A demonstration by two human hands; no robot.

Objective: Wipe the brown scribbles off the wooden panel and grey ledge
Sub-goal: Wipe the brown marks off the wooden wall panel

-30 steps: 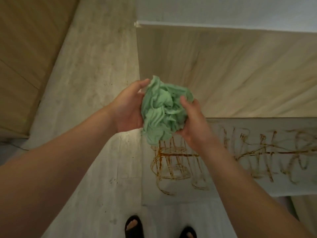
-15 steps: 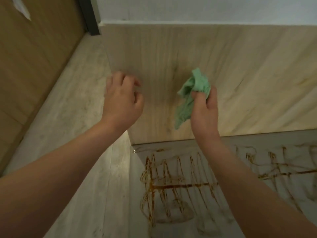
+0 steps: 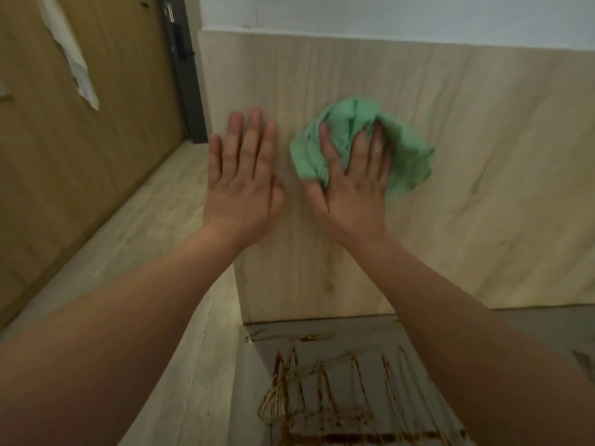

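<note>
A crumpled green cloth (image 3: 409,152) lies against the upright light wooden panel (image 3: 483,204). My right hand (image 3: 354,188) presses it there with spread, mostly straight fingers. Beside it, my left hand (image 3: 243,185) rests flat on the panel near its left edge, holding nothing. No scribbles are visible on the part of the panel in view. Below the panel runs the grey ledge (image 3: 370,333), where brown scribbles (image 3: 322,397) cover the surface between my forearms. My right forearm hides part of the ledge.
A brown wooden door (image 3: 80,188) with a torn white sheet (image 3: 74,59) on it stands at the left, next to a dark frame (image 3: 186,75). Pale wood-look floor (image 3: 145,236) runs along the left of the panel. White wall (image 3: 386,14) rises above the panel.
My left hand let go of the cloth, then opened flat onto the panel. My right hand carried the cloth up and pressed it against the panel. The view tilted upward.
</note>
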